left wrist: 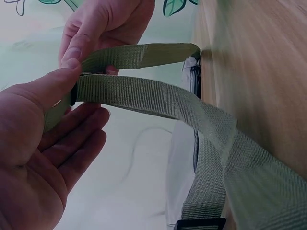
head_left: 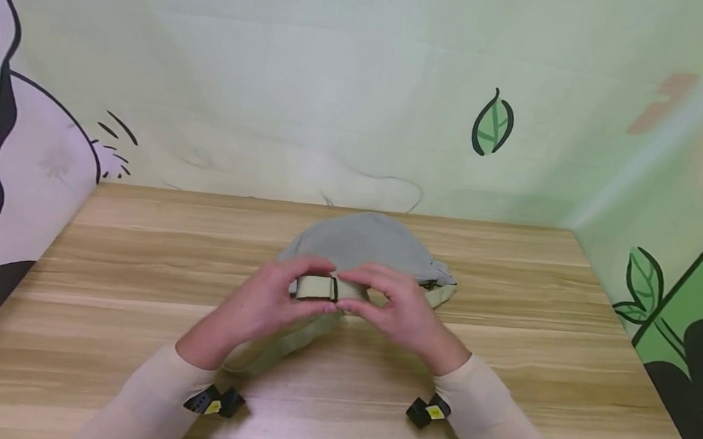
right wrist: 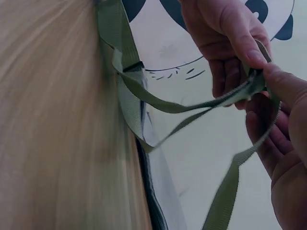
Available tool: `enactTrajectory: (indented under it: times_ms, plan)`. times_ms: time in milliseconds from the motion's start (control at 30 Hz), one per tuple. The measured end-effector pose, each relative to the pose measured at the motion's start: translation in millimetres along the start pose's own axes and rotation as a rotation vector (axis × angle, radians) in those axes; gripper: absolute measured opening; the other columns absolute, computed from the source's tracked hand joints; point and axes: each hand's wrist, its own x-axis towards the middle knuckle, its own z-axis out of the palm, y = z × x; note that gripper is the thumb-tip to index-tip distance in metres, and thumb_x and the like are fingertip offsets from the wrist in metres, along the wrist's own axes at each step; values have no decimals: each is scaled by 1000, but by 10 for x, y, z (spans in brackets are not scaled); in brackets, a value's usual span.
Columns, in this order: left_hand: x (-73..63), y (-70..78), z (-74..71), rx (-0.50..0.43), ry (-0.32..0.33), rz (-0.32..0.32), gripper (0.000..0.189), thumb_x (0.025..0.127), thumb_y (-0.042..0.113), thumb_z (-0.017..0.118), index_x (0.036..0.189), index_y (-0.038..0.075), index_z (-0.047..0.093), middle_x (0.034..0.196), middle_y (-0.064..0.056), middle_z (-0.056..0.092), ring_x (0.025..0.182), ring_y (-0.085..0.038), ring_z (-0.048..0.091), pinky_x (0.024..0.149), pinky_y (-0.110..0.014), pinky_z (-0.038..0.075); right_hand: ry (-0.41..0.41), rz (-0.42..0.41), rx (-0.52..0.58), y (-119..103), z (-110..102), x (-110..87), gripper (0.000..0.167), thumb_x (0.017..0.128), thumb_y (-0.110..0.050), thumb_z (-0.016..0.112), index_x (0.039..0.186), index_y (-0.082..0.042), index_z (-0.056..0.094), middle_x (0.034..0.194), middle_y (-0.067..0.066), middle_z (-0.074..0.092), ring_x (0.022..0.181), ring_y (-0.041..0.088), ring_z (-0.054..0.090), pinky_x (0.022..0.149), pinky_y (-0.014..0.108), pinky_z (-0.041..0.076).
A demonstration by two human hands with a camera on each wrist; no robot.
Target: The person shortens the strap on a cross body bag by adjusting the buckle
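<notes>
A grey waist bag [head_left: 362, 241] with a pale green webbing strap [head_left: 314, 287] lies on the wooden table. Above its near side, both hands hold the strap at a black strap slider [head_left: 335, 290]. The left hand [head_left: 261, 302] pinches the webbing at the slider between thumb and fingers. From the other side, the right hand [head_left: 403, 310] pinches it too, the thumb tips nearly meeting. In the left wrist view, two runs of strap [left wrist: 139, 93] stretch from the hands toward the bag. The right wrist view has the strap [right wrist: 163, 104] looping past the right hand's fingers.
The wooden table [head_left: 138, 251] ends at a wall [head_left: 275, 89] printed with leaves and cartoon shapes. Another black buckle [left wrist: 199, 224] sits on the strap by the bag. Small black cameras are worn on both wrists. A slack strap length hangs beneath the left hand.
</notes>
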Motion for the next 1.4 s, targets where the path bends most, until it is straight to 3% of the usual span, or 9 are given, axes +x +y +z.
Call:
enactTrajectory:
  times_ms: [200,400,467,633,867,1067,1167,1400]
  plan:
    - [-6,-56,57,-79,13,-114,71,87,25,94,144,10,56,127,-11,77,111,-29,76,90,-49,64,38,21,-9,-13,-45,4,35,87,3,87,121,-1,79,113,12,81,100,20,74,91,30,62]
    - [19,-107,223,-131,12,-165,59,84,28,96,134,15,66,123,-1,77,113,-24,73,96,-51,62,70,25,34,-17,-59,6,36,85,7,86,120,-1,78,109,12,81,96,15,71,85,26,60]
    - [30,-99,265,-142,41,-163,51,85,25,95,129,14,71,123,-1,78,115,-22,73,103,-53,60,64,22,44,-23,-59,13,36,86,7,86,120,0,78,111,13,81,98,16,72,86,27,61]
    - [46,-54,285,-137,100,-139,33,90,16,90,119,11,77,111,-3,81,107,-24,76,97,-53,63,40,48,51,-45,-69,25,37,88,4,85,124,0,77,114,13,80,102,19,73,89,28,61]
    - [66,18,264,-50,75,-73,23,92,14,87,113,7,79,104,-7,83,99,-29,79,88,-50,66,8,46,-3,-82,-82,46,42,87,-2,88,127,0,76,117,13,80,107,25,75,95,33,62]
    - [54,-4,250,-57,72,-34,23,91,16,89,113,13,81,105,0,83,98,-15,76,88,-38,65,-9,6,-30,-81,-108,52,37,87,-3,89,122,-2,76,114,10,79,104,22,74,94,34,62]
    - [26,-43,227,-58,76,18,23,91,15,89,112,16,81,104,3,82,95,-15,74,87,-38,64,-17,-14,-43,-67,-136,46,35,86,-2,90,118,-3,77,111,9,79,101,20,73,91,33,63]
    - [-23,-121,137,143,86,156,19,91,13,88,108,10,80,102,-2,82,87,-17,74,79,-41,65,-41,-60,-107,-61,-211,35,33,83,-1,91,113,-4,77,105,6,79,96,18,72,88,34,63]
